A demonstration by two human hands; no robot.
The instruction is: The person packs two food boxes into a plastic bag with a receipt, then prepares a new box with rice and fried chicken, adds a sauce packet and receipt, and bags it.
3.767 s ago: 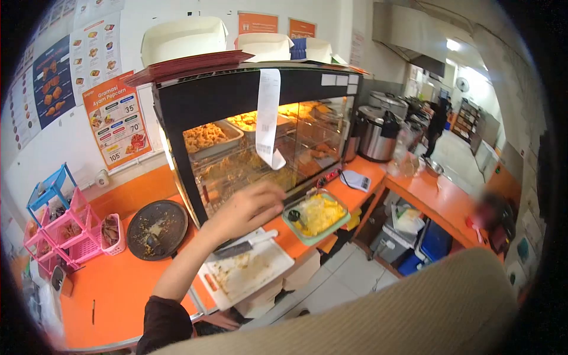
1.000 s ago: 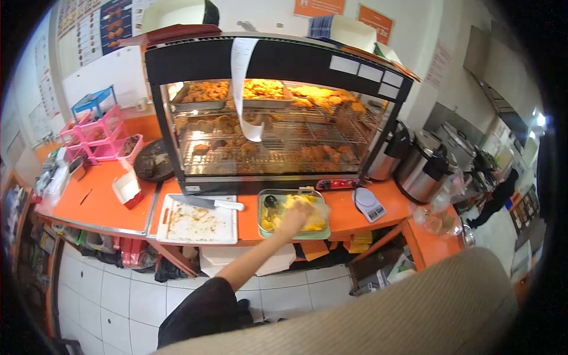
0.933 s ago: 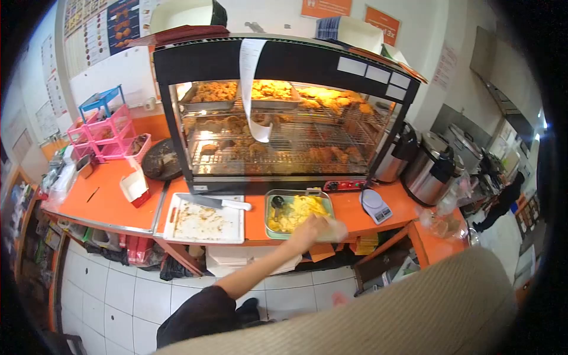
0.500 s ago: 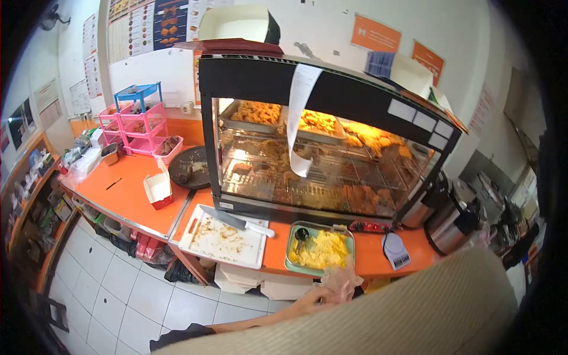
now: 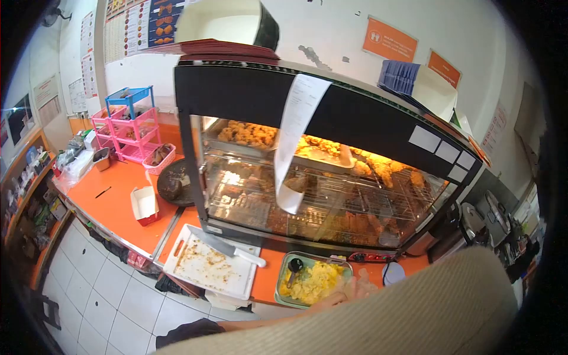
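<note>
My left hand (image 5: 332, 300) reaches in from the lower left, below a dark sleeve, to the near edge of a green-rimmed tray (image 5: 279, 296). Its fingers are bent against crumpled translucent plastic (image 5: 362, 285), partly hidden by a beige ribbed surface (image 5: 408, 307) in the foreground. That plastic looks pinkish; whether my right hand is inside or behind it I cannot make out. Yellow crumbly food (image 5: 316, 283) fills much of the tray, and a black scoop (image 5: 295, 266) rests in it. Left of the tray, a knife (image 5: 228, 246) lies on a stained white cutting board (image 5: 207, 269).
A glass heated cabinet (image 5: 236, 77) with fried food stands behind the tray, a paper receipt (image 5: 296, 130) hanging down its front. On the orange counter are an open box (image 5: 144, 205), a dark round pan (image 5: 174, 180), pink baskets (image 5: 139, 133) and a small scale (image 5: 393, 273).
The view has shifted closer to the cabinet. My left hand and the plastic have moved up and right relative to the tray, now against its near right edge.
</note>
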